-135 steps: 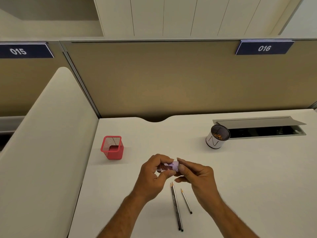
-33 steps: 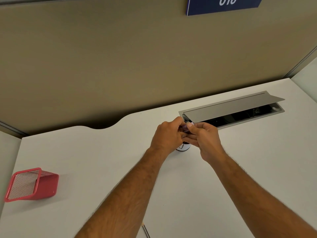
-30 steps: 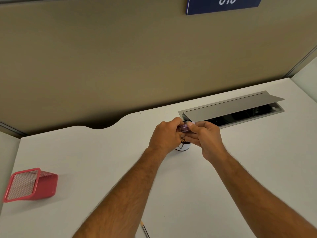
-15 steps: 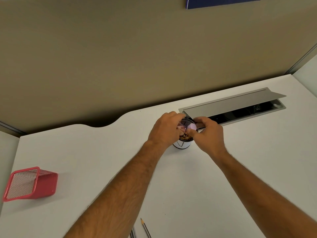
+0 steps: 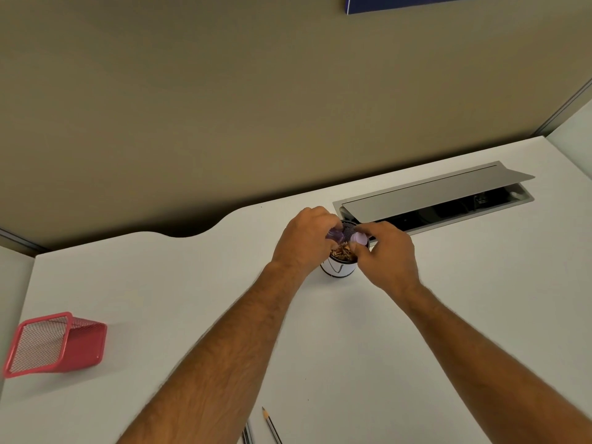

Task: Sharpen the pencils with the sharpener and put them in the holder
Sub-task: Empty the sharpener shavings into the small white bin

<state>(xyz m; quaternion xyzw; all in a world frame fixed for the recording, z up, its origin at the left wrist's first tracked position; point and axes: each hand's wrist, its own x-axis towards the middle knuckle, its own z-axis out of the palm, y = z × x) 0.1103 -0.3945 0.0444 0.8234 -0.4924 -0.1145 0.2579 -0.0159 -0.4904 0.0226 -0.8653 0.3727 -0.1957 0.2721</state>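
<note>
Purple see-through sharpener body in my left hand, its lid pinched by my right hand; I'm tipping shavings into the white cup, mid-frame. Next, close it.

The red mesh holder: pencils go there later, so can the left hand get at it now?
Probably not yet: the left hand grips the sharpener body over the cup; the red mesh holder stands unobstructed.

An office workstation: a white counter enclosed by an olive fabric partition. Behind the counter, on the partition's upper edge, a blue number plate; set into the counter's rear, a hinged cable hatch; at its left, a red mesh holder.
</note>
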